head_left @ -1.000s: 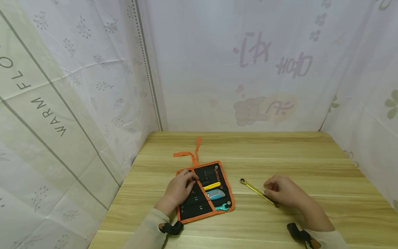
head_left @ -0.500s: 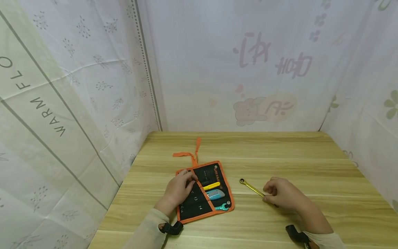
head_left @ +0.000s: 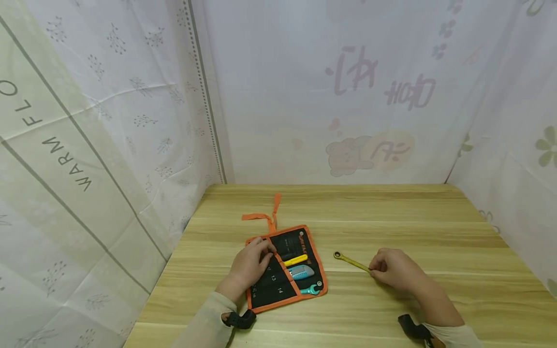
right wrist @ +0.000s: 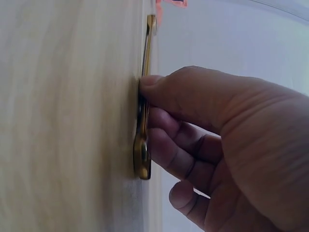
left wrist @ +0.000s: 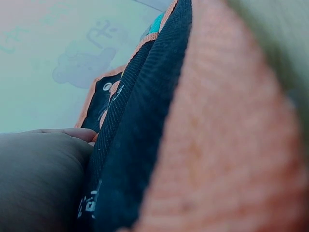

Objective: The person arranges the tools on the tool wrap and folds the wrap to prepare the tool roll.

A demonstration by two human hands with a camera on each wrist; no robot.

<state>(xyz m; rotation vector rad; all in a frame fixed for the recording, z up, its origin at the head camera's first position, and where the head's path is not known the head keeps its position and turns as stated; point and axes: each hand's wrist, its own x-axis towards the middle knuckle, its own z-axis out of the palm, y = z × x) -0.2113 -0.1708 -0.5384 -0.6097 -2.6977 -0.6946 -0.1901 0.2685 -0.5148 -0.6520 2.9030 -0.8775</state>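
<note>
There are two hands (head_left: 249, 268) (head_left: 393, 270), two wrenches (head_left: 354, 262) (head_left: 310, 290), one tool pouch (head_left: 278, 304), one cutter (head_left: 301, 272), one yellow tool (head_left: 298, 260) and one table (head_left: 435, 217)

Black tool pouch (head_left: 266, 296) edged in orange and numbered in white, yellow tool (head_left: 297, 260), blue-and-grey cutter (head_left: 302, 272), teal wrench (head_left: 310, 290), gold ratchet wrench (head_left: 354, 263), yellowish wood-grained table (head_left: 391, 217), left curtain (head_left: 130, 106) grey-sprigged on white, far curtain (head_left: 278, 101) printed in faint pink

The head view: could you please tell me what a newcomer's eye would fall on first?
Probably the black tool roll, its orange trim standing out on the wooden table beneath the left hand. Next come the yellow tool, light-blue utility knife and turquoise wrench poking from the roll's pockets. To their right, the right hand pinches a gold ratcheting wrench.
</note>
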